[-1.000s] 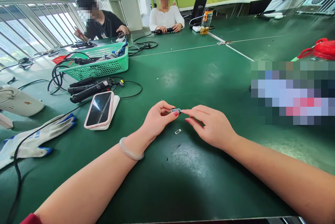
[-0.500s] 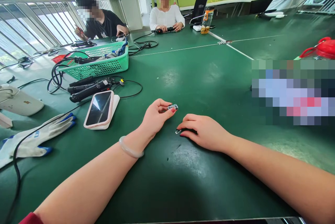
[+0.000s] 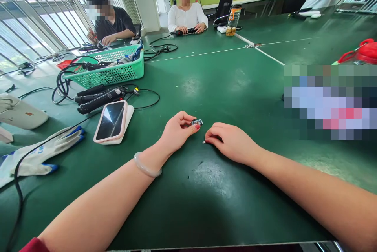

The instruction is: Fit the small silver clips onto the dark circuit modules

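Observation:
Above the table [image 3: 176, 189], my left hand [image 3: 178, 131] pinches a small flat piece, clear and dark like a tiny circuit board [image 3: 197, 122], between thumb and fingers. Just to the right, my right hand [image 3: 228, 140] is closed in a pinch. From its fingertips pokes a tiny pale piece [image 3: 204, 142], the rest of which is hidden. The two hands are close together but apart. A pale bangle [image 3: 147, 165] circles my left wrist.
At left are a phone [image 3: 112, 122], black handheld tools [image 3: 101, 99] with cables, a work glove [image 3: 44, 154] and a green basket [image 3: 118, 72]. A bottle [image 3: 233, 20] stands farther back. Other people sit across the table. A blurred patch covers things at right.
My right fingers have closed on the tiny pale piece, and that hand has moved slightly away from me. My left hand has shifted a little right. The person at far left has moved an arm.

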A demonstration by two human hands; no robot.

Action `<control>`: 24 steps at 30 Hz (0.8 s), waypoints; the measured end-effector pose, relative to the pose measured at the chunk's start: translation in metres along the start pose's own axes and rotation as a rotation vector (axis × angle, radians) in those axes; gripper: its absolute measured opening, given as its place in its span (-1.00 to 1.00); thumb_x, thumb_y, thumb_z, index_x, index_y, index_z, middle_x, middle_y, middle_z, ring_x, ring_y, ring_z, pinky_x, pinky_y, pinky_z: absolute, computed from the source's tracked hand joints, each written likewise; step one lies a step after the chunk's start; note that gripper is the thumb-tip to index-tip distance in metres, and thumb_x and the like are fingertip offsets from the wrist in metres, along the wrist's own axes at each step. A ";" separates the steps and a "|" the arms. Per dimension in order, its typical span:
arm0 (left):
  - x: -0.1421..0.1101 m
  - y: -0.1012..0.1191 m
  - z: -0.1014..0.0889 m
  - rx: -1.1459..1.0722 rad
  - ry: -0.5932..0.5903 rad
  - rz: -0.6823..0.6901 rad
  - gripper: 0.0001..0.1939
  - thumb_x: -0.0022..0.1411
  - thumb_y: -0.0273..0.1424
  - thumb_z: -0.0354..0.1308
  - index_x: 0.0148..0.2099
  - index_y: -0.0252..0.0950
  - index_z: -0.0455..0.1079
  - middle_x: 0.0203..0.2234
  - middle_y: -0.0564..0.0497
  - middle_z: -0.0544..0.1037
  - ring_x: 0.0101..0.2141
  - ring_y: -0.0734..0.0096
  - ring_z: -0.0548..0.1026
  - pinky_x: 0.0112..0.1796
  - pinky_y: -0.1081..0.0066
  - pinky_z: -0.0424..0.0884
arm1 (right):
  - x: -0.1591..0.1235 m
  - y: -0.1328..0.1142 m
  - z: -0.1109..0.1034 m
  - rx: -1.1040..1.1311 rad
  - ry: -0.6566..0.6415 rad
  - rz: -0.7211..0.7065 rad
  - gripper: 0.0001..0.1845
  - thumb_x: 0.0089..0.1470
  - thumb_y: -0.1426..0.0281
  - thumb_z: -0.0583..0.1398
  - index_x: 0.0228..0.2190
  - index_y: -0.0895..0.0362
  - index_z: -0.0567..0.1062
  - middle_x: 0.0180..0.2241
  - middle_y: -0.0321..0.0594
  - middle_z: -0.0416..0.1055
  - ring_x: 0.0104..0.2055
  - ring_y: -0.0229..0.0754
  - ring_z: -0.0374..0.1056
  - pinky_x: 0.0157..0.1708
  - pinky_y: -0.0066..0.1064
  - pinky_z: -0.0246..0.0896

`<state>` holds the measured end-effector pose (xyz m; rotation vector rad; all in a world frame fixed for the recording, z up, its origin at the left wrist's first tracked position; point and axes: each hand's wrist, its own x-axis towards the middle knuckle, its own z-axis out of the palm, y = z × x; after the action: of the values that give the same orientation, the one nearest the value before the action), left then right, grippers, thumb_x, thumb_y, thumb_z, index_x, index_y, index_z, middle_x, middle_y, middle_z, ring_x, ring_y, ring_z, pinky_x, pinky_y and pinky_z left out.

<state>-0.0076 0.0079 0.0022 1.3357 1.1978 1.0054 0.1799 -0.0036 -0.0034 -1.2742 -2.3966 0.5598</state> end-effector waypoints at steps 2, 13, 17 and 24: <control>0.000 0.000 0.000 0.020 -0.015 -0.013 -0.71 -0.05 -0.35 0.31 -0.31 -0.32 0.30 -0.39 -0.01 0.56 -0.39 0.46 0.45 -0.26 0.36 0.32 | 0.001 0.000 0.001 0.001 -0.003 0.006 -0.80 0.16 0.39 0.10 -0.42 0.08 0.51 -0.39 -0.27 0.42 -0.35 -0.24 0.35 -0.29 -0.37 0.23; 0.000 0.000 -0.001 0.116 -0.044 -0.006 -0.74 -0.05 -0.38 0.31 -0.31 -0.31 0.32 -0.44 0.03 0.54 -0.44 0.50 0.42 -0.30 0.39 0.31 | -0.005 0.003 -0.007 -0.016 -0.079 -0.147 -0.84 0.12 0.41 0.11 -0.40 0.07 0.50 -0.38 -0.28 0.43 -0.38 -0.25 0.33 -0.35 -0.39 0.21; -0.001 -0.001 -0.002 0.177 -0.085 0.001 -0.73 -0.04 -0.38 0.31 -0.29 -0.31 0.33 -0.39 0.00 0.55 -0.37 0.44 0.46 -0.24 0.35 0.33 | -0.004 0.008 -0.009 -0.060 -0.008 -0.037 -0.86 0.10 0.44 0.12 -0.33 0.07 0.49 -0.32 -0.26 0.46 -0.34 -0.22 0.36 -0.32 -0.36 0.23; -0.002 -0.001 -0.003 0.290 -0.120 0.008 -0.71 -0.04 -0.32 0.31 -0.26 -0.29 0.36 -0.31 -0.04 0.55 -0.27 0.35 0.49 -0.17 0.28 0.35 | -0.001 0.010 -0.009 -0.112 0.053 0.081 -0.83 0.11 0.48 0.10 -0.38 0.08 0.50 -0.33 -0.25 0.47 -0.33 -0.20 0.38 -0.34 -0.36 0.23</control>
<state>-0.0107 0.0063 0.0014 1.6034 1.2810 0.7645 0.1918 0.0021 -0.0008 -1.4209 -2.3706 0.4141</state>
